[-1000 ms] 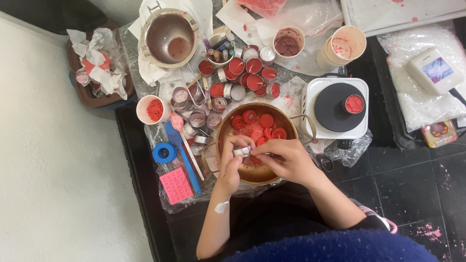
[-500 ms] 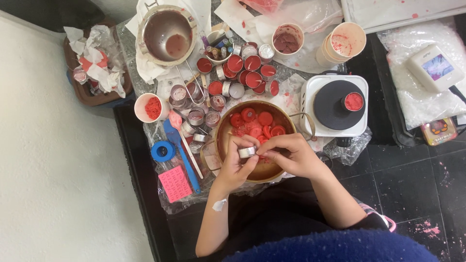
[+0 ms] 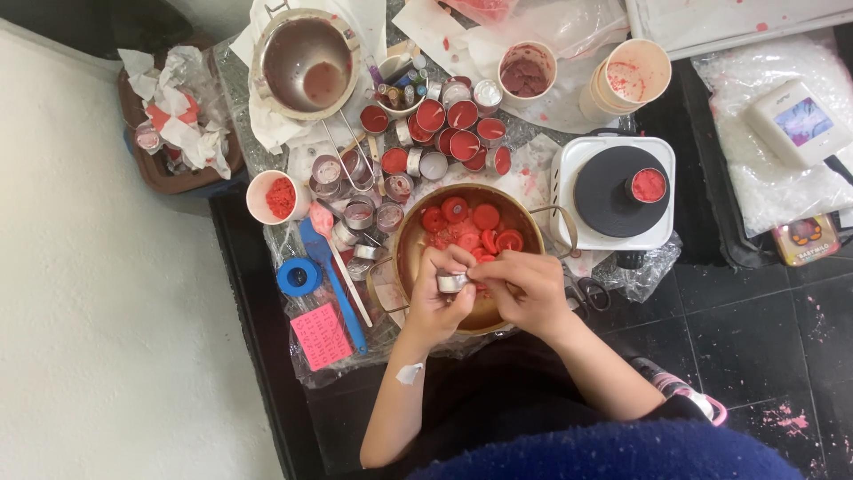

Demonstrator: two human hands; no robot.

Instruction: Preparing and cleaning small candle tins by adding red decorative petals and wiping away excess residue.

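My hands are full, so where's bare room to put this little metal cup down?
Bare dark floor lies right of the scissors, below the white hotplate. Crowded: between the copper bowl and steel pot.

Small tin cup (image 3: 451,283) betw. both hands over bowl (image 3: 410,258); hot plate (image 3: 613,191) right, tape roll (image 3: 298,276) left.

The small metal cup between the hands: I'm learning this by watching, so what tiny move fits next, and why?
Probably press the red disc out so it drops into the copper bowl. The left hand holds the small metal cup over the bowl, the right hand fingers work at its rim, and loose red discs already lie inside.
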